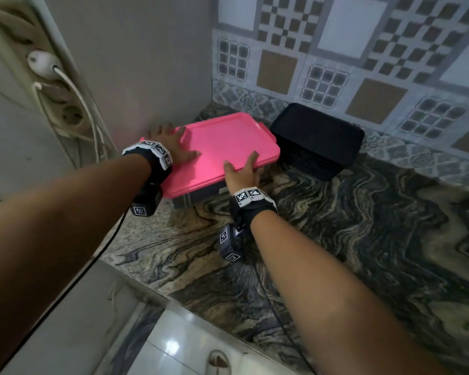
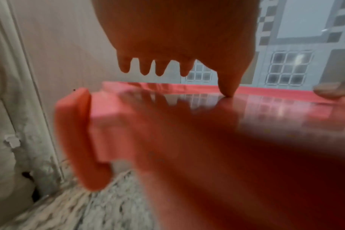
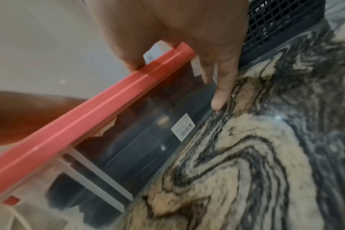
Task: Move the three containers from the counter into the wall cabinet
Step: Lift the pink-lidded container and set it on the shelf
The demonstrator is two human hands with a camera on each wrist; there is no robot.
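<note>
A clear container with a pink lid (image 1: 222,147) stands on the marbled counter (image 1: 363,239), in the corner by the side wall. My left hand (image 1: 178,142) lies on the lid's left end with its fingers spread. In the left wrist view the thumb tip (image 2: 228,91) touches the lid (image 2: 246,124) and the other fingers hover above it. My right hand (image 1: 241,173) straddles the lid's front right edge. Its thumb sits on the rim (image 3: 89,118) and its straight fingers (image 3: 220,96) reach down the clear wall (image 3: 148,140). A black mesh container (image 1: 317,139) sits just behind and right.
A power strip (image 1: 65,104) with a white plug and hanging cables is fixed on the left wall. Patterned tiles (image 1: 336,63) back the counter. The counter's front edge (image 1: 201,315) runs diagonally, with a white cabinet front below it.
</note>
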